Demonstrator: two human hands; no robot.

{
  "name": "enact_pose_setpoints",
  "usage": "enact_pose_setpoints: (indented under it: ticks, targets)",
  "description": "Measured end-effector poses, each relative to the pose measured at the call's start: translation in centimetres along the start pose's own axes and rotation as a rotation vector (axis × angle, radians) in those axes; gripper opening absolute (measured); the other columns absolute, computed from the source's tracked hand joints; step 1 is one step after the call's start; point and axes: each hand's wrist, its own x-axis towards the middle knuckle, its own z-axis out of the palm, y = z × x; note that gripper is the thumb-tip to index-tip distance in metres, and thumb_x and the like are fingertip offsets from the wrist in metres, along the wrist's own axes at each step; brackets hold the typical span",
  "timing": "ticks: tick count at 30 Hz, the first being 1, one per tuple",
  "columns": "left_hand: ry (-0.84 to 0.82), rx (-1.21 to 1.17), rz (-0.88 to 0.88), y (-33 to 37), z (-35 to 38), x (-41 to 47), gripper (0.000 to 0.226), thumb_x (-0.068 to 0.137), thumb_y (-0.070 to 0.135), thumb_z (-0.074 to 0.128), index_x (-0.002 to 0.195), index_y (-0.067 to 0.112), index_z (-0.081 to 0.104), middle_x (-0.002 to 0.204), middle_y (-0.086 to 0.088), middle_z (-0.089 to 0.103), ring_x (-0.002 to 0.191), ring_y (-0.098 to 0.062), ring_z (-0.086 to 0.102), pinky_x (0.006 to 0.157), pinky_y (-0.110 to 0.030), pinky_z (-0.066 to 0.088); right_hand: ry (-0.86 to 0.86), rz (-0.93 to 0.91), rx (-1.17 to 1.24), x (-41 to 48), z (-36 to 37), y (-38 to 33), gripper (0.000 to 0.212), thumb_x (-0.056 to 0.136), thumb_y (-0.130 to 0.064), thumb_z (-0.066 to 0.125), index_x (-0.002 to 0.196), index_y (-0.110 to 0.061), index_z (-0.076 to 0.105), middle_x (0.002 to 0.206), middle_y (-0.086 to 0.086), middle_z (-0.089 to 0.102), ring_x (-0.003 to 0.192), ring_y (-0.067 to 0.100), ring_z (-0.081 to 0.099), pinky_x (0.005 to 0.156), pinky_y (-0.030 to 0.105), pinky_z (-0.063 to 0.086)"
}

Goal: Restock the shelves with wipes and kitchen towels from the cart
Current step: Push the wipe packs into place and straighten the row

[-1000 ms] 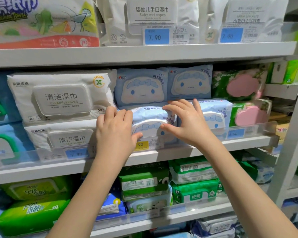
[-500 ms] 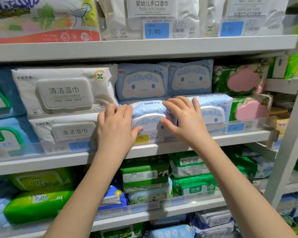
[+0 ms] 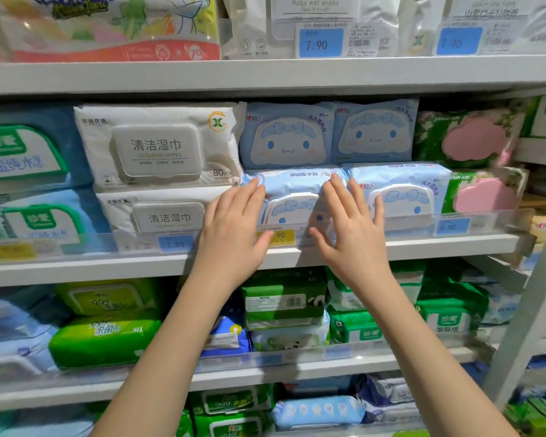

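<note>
A light blue pack of wipes (image 3: 292, 192) with a cartoon face lid lies at the front of the middle shelf (image 3: 423, 247). My left hand (image 3: 234, 228) rests with straight fingers on the pack's left end. My right hand (image 3: 349, 225) lies flat with spread fingers against its right end. Neither hand grips it. A second like pack (image 3: 401, 190) lies beside it on the right, and two more (image 3: 328, 134) stand upright behind. The cart is out of view.
White cleaning wipes packs (image 3: 158, 146) are stacked to the left, green packs with pink lids (image 3: 476, 171) to the right. A clear plastic lip with price tags (image 3: 278, 236) runs along the shelf front. Shelves above and below hold more packs. A grey upright post (image 3: 530, 310) stands at right.
Both hands went from curled round the blue pack's ends to flat with straightened fingers. The pack sits further back on the shelf.
</note>
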Motion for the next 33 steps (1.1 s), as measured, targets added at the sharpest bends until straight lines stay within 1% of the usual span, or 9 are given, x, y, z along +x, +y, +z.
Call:
enact_pose_setpoints:
  ticks: [4,10,13,16,20,23,26,29,33]
  targets:
    - [-0.042,-0.099,-0.011,-0.3,-0.6,-1.3,0.065,0.084,0.028,0.067,0.141,0.011,0.043,0.152,-0.002,0.035,0.136,-0.019,0.028,0.109,-0.04,0.023,0.019,0.021,0.052,-1.2,-0.1,-1.6,0.062,0.084,-0.038,0.052,0.14,-0.013,0.045,0.153,0.007,0.034,0.143,0.027,0.027,0.111,0.061,0.013]
    - [-0.039,-0.233,-0.008,-1.6,-0.4,-5.1,0.049,0.082,0.029,0.057,0.126,0.008,0.058,0.132,-0.003,0.056,0.123,-0.017,0.039,0.101,-0.042,0.035,0.07,0.103,0.187,-4.1,0.7,-4.3,0.048,0.088,-0.039,0.046,0.126,-0.013,0.058,0.141,0.007,0.05,0.132,0.024,0.043,0.111,0.059,0.02]
    - [-0.064,-0.346,-0.024,-1.8,0.3,-7.7,0.037,0.085,0.029,0.05,0.111,0.008,0.066,0.111,-0.002,0.064,0.108,-0.017,0.049,0.091,-0.038,0.044,0.135,0.183,0.216,-6.6,1.3,-4.9,0.037,0.086,-0.031,0.049,0.112,-0.01,0.064,0.12,0.007,0.062,0.11,0.026,0.055,0.1,0.049,0.036]
    - [-0.153,-0.449,-0.086,-1.7,1.6,-10.4,0.023,0.089,0.019,0.056,0.105,0.007,0.067,0.1,-0.002,0.063,0.096,-0.017,0.054,0.083,-0.029,0.043,0.108,0.315,0.198,-9.5,2.1,-5.3,0.03,0.086,-0.027,0.052,0.103,-0.007,0.068,0.103,0.008,0.064,0.095,0.027,0.059,0.084,0.044,0.046]
    - [-0.273,-0.582,-0.293,-1.7,3.6,-12.7,0.024,0.091,0.013,0.059,0.114,0.007,0.064,0.106,0.0,0.056,0.1,-0.018,0.056,0.086,-0.025,0.042,-0.083,0.493,0.239,-12.4,3.2,-5.1,0.024,0.092,-0.019,0.058,0.112,-0.007,0.063,0.11,0.007,0.061,0.099,0.026,0.059,0.082,0.044,0.05]
    - [-0.286,-0.662,-0.493,-1.7,4.5,-13.2,0.032,0.093,0.013,0.056,0.124,0.006,0.059,0.118,-0.004,0.054,0.101,-0.017,0.056,0.085,-0.023,0.042,-0.17,0.627,0.292,-13.1,3.8,-4.8,0.039,0.094,-0.024,0.056,0.129,-0.009,0.052,0.125,0.005,0.054,0.111,0.022,0.054,0.093,0.04,0.047]
    - [-0.337,-0.756,-0.634,-2.0,5.5,-13.3,0.04,0.096,0.018,0.053,0.134,0.009,0.051,0.129,-0.003,0.052,0.098,-0.01,0.055,0.083,-0.023,0.041,-0.202,0.728,0.395,-12.9,4.3,-4.6,0.048,0.096,-0.029,0.054,0.139,-0.01,0.043,0.135,0.004,0.05,0.118,0.021,0.051,0.1,0.043,0.045]
    - [-0.373,-0.867,-0.711,-2.3,6.3,-13.3,0.042,0.097,0.022,0.052,0.138,0.012,0.048,0.135,-0.002,0.051,0.103,-0.007,0.051,0.085,-0.023,0.038,-0.215,0.773,0.491,-12.2,4.8,-4.4,0.047,0.096,-0.033,0.053,0.137,-0.011,0.047,0.132,0.003,0.053,0.116,0.019,0.052,0.098,0.039,0.045]
    - [-0.415,-0.911,-0.766,-2.5,7.1,-12.9,0.041,0.097,0.029,0.05,0.135,0.012,0.051,0.128,0.002,0.056,0.107,-0.012,0.052,0.091,-0.029,0.043,-0.18,0.803,0.554,-11.5,5.4,-4.2,0.045,0.096,-0.037,0.051,0.133,-0.011,0.051,0.126,0.003,0.057,0.113,0.018,0.053,0.094,0.037,0.046]
